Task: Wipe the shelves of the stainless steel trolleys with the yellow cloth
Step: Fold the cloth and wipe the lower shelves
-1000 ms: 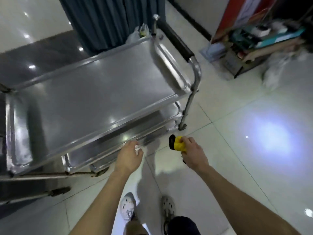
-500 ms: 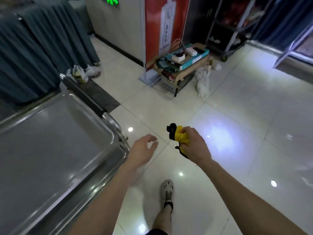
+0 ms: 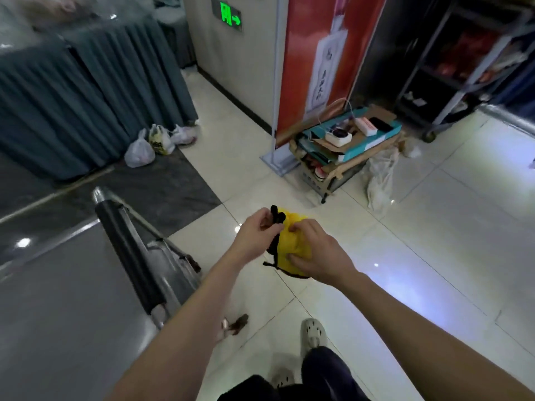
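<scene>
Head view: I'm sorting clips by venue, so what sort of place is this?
Probably a restaurant or banquet hall's service area: tables draped in pleated grey skirting, a stainless steel trolley, a standing red bottle banner and a green exit sign over glossy tiles.

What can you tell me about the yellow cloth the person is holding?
The yellow cloth is bright yellow with a black edge and loose black threads along its left side. It looks soft and is bunched up, not spread flat. It hangs in the air above the shiny tiled floor, just right of the trolley. The left hand pinches its black top corner; the right hand grips its body.
</scene>
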The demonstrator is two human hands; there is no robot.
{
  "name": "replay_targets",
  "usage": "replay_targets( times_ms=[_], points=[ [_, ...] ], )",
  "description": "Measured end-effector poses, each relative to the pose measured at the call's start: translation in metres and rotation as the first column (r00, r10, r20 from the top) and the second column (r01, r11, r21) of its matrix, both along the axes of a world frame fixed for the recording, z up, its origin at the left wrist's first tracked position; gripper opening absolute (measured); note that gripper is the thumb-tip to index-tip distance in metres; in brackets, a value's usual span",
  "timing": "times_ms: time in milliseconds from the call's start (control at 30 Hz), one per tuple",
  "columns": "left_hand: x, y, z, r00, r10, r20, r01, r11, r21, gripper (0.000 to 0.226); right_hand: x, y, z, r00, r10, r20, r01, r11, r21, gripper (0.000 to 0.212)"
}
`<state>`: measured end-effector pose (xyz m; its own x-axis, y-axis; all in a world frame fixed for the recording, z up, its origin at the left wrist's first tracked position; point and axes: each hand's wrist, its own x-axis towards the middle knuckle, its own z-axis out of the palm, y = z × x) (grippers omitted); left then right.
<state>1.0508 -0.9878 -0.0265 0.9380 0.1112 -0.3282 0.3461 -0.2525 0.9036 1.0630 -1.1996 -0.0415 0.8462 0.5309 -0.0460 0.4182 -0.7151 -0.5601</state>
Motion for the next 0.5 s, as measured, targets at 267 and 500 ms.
replay_targets(
  times_ms=[267,500],
  points=[
    [0.067,0.111,-0.018,0.987,0.161,-0.003,-0.15,0.923,0.354,0.023,0.177,0.127,-0.037,0.947,0.314,-0.074,-0.314,0.949,0.017,0.053],
    [0.101,0.201,-0.007,0.923,0.384,-0.002,-0.347,0.836,0.425,0.014,0.283,0.297,-0.007,0.651,0.754,-0.09,-0.747,0.657,0.1,0.045]
  ],
)
